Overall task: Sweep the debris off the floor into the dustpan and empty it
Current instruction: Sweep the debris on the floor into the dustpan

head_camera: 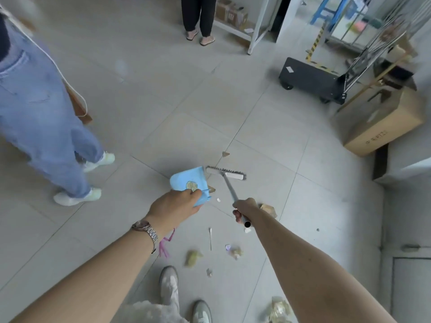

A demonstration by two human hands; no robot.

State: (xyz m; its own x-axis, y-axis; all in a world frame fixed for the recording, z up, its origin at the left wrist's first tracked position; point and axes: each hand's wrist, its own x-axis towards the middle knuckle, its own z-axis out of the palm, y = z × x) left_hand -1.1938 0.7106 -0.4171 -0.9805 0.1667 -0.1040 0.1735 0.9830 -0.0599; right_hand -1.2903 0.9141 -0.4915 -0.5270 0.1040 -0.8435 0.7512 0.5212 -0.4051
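My left hand (173, 207) grips a light blue dustpan (189, 180) held low over the grey tiled floor (116, 101), with a round yellowish scrap lying in it. My right hand (245, 209) is closed around the metal handle of a small white brush (225, 172), whose head rests on the floor just right of the pan. Debris lies scattered on the tiles: a brown scrap (225, 154) beyond the brush, a crumpled yellow wad (193, 257), a thin stick (210, 237), a pink string (166, 245), and crumpled wrappers (278, 308) near my shoes.
A person in blue jeans (42, 117) stands at the left, another in black trousers (198, 17) at the top. A black wheeled cart (310, 79) and an open cardboard box (382, 120) sit at the right, with a white shelf frame (256, 31) behind.
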